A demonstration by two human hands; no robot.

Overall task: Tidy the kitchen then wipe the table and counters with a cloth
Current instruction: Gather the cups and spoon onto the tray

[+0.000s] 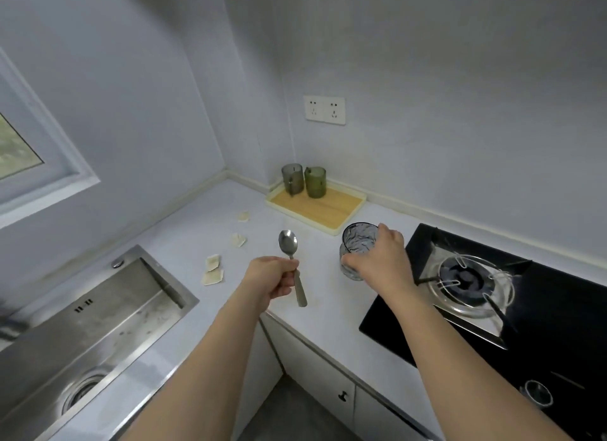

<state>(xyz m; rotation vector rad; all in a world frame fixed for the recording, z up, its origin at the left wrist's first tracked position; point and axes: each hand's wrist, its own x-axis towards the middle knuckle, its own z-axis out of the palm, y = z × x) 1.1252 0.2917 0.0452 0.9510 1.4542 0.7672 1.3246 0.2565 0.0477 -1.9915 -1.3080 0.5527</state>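
Counter (328, 296): four paper scraps (213, 262), two tumblers (315, 182) on tray (341, 223); left hand (272, 281) grip pinches spoon (289, 243), right hand (381, 260) grip wraps glass (356, 240).

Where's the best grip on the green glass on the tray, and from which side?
Grip the green glass around its wall, coming from the front-right. It stands upright at the back of the tray, the grey glass close on its left and the wall behind, so those sides are blocked.

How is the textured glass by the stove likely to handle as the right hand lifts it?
The textured glass looks rigid and probably breakable, so it should be set down gently. Its rippled wall likely gives the right hand, whose fingers curl round it, decent grip. It seems wide for its height, so it probably won't tip easily.
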